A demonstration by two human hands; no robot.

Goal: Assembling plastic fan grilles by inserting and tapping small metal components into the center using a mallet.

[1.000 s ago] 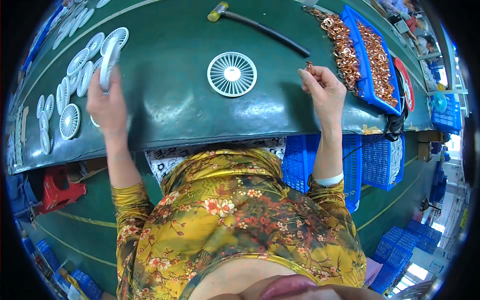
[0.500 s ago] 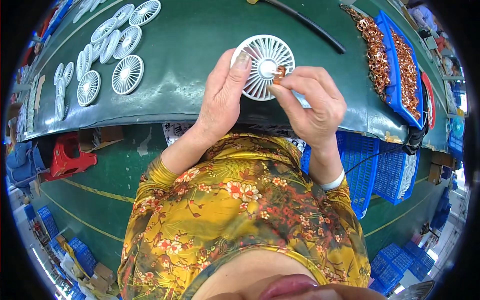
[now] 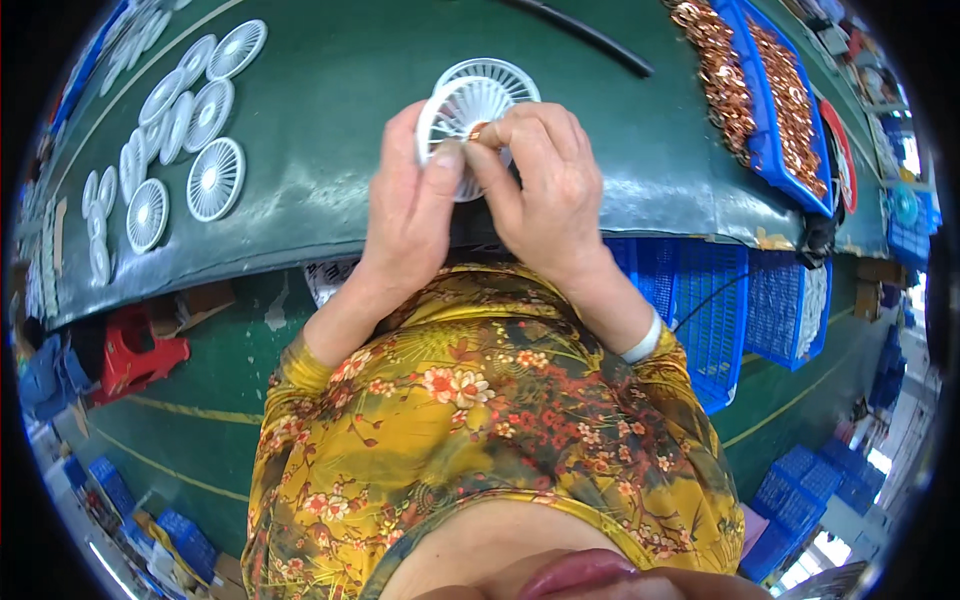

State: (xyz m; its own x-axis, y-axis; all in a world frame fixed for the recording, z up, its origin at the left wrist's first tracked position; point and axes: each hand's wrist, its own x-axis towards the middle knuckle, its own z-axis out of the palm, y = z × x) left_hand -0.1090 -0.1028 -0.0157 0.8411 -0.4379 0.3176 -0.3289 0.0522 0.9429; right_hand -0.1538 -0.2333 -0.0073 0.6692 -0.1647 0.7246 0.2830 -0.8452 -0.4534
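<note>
My left hand (image 3: 408, 205) grips a round white fan grille (image 3: 437, 108) by its left side, with the thumb over its face. The grille is tilted, and its radial spokes show. A second white grille (image 3: 500, 68) shows just behind it; I cannot tell if it is held or lies on the table. My right hand (image 3: 545, 190) pinches a small copper-coloured ring (image 3: 477, 130) at the hub of the held grille. The fingers of both hands meet there and hide most of the ring.
Several white grilles (image 3: 215, 180) lie on the green table (image 3: 330, 110) at the left. A black tool handle (image 3: 590, 35) lies at the far side. To the right are a heap of copper-coloured rings (image 3: 718, 85) and a blue tray (image 3: 768, 160) of them. Blue crates (image 3: 710, 320) stand below.
The view has shifted. The grille has tilted, and a second grille now shows behind it. My right hand has moved in to the hub with the copper ring, and my left thumb has come down toward it.
</note>
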